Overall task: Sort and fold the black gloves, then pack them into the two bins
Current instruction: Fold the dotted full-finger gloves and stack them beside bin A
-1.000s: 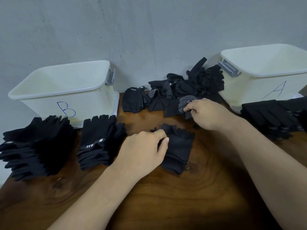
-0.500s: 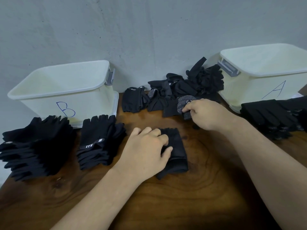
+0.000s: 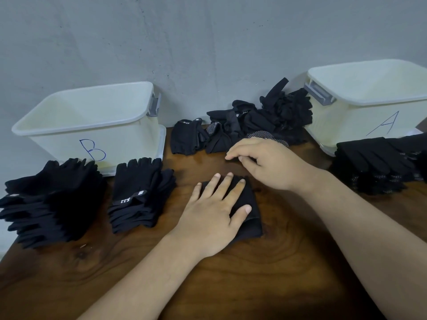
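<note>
Right now my left fingers (image 3: 227, 182) are straight and spread, pressing flat on the folded glove (image 3: 253, 213), which lies directly under my left hand (image 3: 212, 218) with its long axis running away from me. My right hand (image 3: 270, 165) hovers just beyond it, fingers loosely curled and holding nothing I can see, tips just short of the loose glove pile (image 3: 265, 121). The nearest stack (image 3: 138, 195) sits left of the glove in front of bin B (image 3: 92, 125), so the left hand is probably the carrier; bin A (image 3: 369, 112) is well apart on the right.

"B" on left bin (image 3: 69, 144); "A" on right bin (image 3: 346, 121)
</note>
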